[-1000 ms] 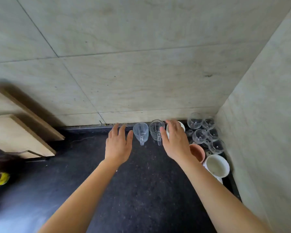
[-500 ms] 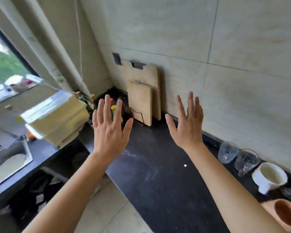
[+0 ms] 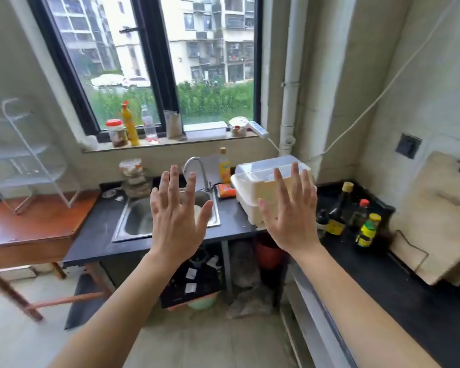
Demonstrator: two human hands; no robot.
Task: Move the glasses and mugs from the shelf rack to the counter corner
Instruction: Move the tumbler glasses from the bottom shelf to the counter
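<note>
My left hand [image 3: 177, 216] and my right hand [image 3: 292, 216] are both raised in front of me, fingers spread, holding nothing. They hang in the air over the sink counter. A white wire shelf rack [image 3: 29, 160] stands at the far left on a wooden table [image 3: 37, 227]; it is blurred and I see no glasses or mugs on it. The glasses, the mugs and the counter corner are out of view.
A steel sink [image 3: 144, 221] with a tap [image 3: 197, 168] sits in the black counter [image 3: 96, 235]. A white lidded box [image 3: 260, 187] stands right of it. Sauce bottles [image 3: 340, 213] and a wooden chopping board [image 3: 436, 221] line the right counter. Jars stand on the windowsill [image 3: 170, 140].
The view has swung left from the counter corner with the glasses and mugs to the window and sink. Both hands left the glasses and stay raised, spread and empty.
</note>
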